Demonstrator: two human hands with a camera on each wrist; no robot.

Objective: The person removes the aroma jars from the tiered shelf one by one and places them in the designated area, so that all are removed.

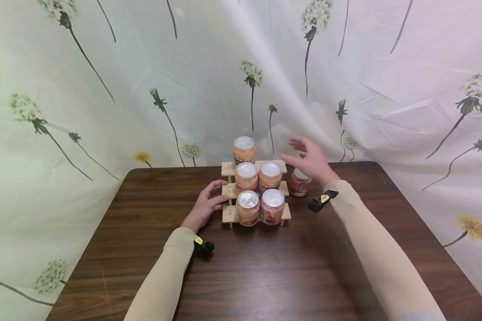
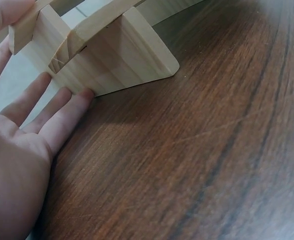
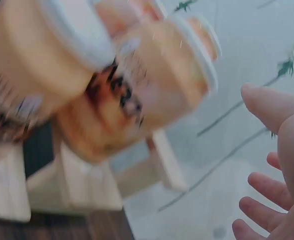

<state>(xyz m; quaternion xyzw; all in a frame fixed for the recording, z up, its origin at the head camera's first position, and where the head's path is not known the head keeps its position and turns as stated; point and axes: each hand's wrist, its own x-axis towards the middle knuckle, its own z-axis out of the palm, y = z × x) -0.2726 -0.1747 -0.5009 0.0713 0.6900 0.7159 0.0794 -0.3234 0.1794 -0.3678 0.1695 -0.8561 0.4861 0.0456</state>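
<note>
Plenty is concealed here: in the right-wrist view the jars (image 3: 132, 95) are smeared with blur, cropped by the top and left edges, their dark lettering hard to read, and in the left-wrist view only the lower end of the wooden stand (image 2: 127, 50) makes it into the top of the frame. In the head view, centre frame, front jars partly cover those behind, and the right hand (image 1: 311, 161) hides part of the lid of a lone jar (image 1: 299, 185). That right hand is spread, thumb apart from fingers, holding nothing, up by the top shelf's right end! Over at centre left, the left hand (image 1: 204, 204) has its fingers relaxed and extended, fingertips touching the stand's side, thumb at a shelf end. Two jars sit on the bottom shelf, two on the middle, one top left; the lone jar stands on the table (image 1: 144, 214), right of the stand, just below the right hand.
</note>
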